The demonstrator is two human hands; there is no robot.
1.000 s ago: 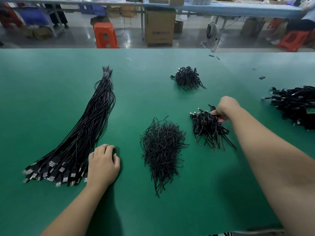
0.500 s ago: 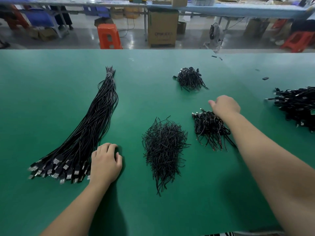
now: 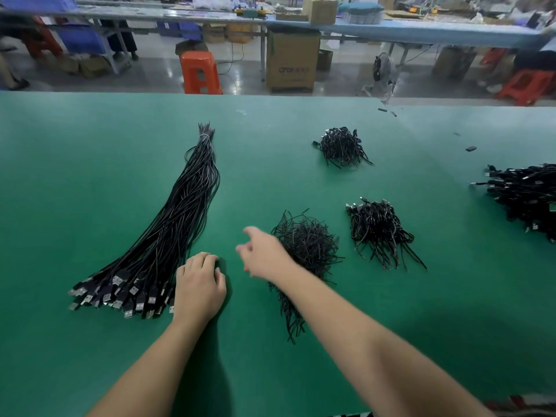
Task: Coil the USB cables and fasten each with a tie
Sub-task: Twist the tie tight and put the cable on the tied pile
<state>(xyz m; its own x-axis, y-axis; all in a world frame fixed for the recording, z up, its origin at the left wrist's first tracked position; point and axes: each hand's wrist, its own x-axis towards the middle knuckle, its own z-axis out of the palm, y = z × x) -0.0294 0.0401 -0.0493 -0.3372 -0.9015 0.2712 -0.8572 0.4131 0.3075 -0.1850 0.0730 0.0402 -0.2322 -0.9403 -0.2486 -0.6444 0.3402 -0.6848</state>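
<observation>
A long bundle of straight black USB cables (image 3: pixel 177 227) lies on the green table (image 3: pixel 90 176), plugs toward me. My left hand (image 3: pixel 198 284) rests palm down at the plug end, fingers curled on the cables' right edge. My right hand (image 3: pixel 264 255), blurred by motion, hovers empty with fingers apart between the bundle and a pile of black ties (image 3: pixel 304 251), covering that pile's left side. Two heaps of coiled cables sit right of the ties (image 3: pixel 379 230) and farther back (image 3: pixel 341 145).
A larger heap of black cables (image 3: pixel 526 194) lies at the table's right edge. Small dark scraps (image 3: pixel 471 149) dot the far right. Beyond the table's far edge stand an orange stool (image 3: pixel 200 72), a cardboard box (image 3: pixel 291 60) and a long workbench (image 3: pixel 421 28).
My right hand left the nearer coiled heap and swung left across the tie pile, now empty beside my left hand. The left hand stayed at the plug end.
</observation>
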